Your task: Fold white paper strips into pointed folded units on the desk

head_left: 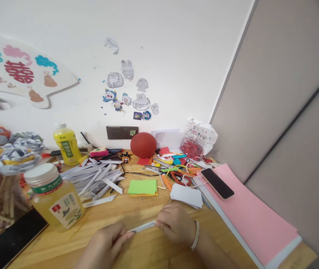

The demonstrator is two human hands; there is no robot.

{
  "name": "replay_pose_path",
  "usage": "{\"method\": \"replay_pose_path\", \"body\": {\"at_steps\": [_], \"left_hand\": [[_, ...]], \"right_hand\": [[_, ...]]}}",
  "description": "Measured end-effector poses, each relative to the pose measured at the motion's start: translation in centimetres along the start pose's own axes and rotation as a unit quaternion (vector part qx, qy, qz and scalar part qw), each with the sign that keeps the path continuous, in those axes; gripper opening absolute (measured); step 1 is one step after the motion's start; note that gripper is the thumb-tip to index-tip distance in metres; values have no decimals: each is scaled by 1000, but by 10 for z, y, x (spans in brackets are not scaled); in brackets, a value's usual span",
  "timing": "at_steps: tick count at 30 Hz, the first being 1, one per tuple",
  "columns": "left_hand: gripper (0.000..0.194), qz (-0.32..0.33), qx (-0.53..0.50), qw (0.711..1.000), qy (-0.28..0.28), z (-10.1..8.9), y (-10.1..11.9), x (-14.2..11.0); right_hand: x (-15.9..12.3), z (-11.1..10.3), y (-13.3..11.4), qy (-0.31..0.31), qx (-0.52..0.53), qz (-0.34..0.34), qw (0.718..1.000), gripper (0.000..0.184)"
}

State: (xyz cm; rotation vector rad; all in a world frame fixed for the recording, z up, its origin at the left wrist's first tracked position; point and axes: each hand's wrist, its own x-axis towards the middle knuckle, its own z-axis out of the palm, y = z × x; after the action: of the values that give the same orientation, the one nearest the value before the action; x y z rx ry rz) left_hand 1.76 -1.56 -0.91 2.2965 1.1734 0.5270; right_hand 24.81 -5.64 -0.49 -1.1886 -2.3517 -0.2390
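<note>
Stretched between both hands is a narrow white paper strip (144,226), held just above the wooden table. My left hand (107,241) pinches its left end between thumb and fingers. Its right end is gripped by my right hand (176,224), which wears a bracelet (195,235) at the wrist. A stack of small white paper pieces (186,195) lies just beyond the right hand. Green paper slips (142,187) are stacked farther back in the middle. A heap of folded white paper strips (94,179) spreads out beyond the left hand.
Two drink bottles, one large (55,198) and one yellow (67,144), stand at the left near a dark phone (11,239). A red balloon (143,145) rests at the back beside scissors (162,162) and paper scraps. Another phone (217,183) lies on pink paper (256,220) at the right.
</note>
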Motion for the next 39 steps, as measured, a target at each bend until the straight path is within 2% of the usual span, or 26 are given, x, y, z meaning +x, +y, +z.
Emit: {"method": "replay_pose_path", "body": {"at_steps": [5, 11, 16, 20, 24, 25, 27, 29, 31, 33, 35, 37, 39], "left_hand": [[38, -6, -13, 1000, -1, -3, 0, 1], [42, 80, -10, 993, -83, -1, 2, 2], [42, 99, -17, 992, -71, -1, 5, -1], [49, 71, -87, 991, -73, -6, 15, -4], [55, 8, -168, 983, -68, -9, 14, 1], [56, -14, -189, 980, -57, -9, 11, 3], [55, -57, -209, 976, 6, -8, 2, 9], [51, -84, -185, 977, 59, -6, -5, 12], [47, -87, -133, 986, 40, -4, -7, 12], [43, -65, -60, 996, -6, -1, -2, 7], [38, -26, 11, 999, -19, 1, 6, 2], [37, -8, 58, 998, -13, 1, 12, -3], [37, 3, 83, 996, 19, 0, 11, -4]], "right_hand": [[-2, -1, 2, -10, 15, 5, 1000, 53], [-6, 5, 4, -25, 49, 41, 998, 45], [-3, 7, 0, -43, 86, 51, 994, 47], [1, 4, -5, -24, 187, 71, 980, 50], [1, -2, -5, -14, 300, 123, 946, 46], [2, -3, -4, -6, 320, 149, 936, 46], [4, -6, 0, 9, 344, 214, 914, 44], [9, -6, 4, 12, 336, 279, 900, 41], [16, -4, 8, -11, 305, 311, 900, 36], [26, 0, 11, -45, 277, 310, 908, 30], [41, 5, 12, -59, 259, 291, 919, 26], [62, 10, 10, -35, 245, 276, 929, 25], [88, 13, 5, 1, 238, 270, 933, 28]]}}
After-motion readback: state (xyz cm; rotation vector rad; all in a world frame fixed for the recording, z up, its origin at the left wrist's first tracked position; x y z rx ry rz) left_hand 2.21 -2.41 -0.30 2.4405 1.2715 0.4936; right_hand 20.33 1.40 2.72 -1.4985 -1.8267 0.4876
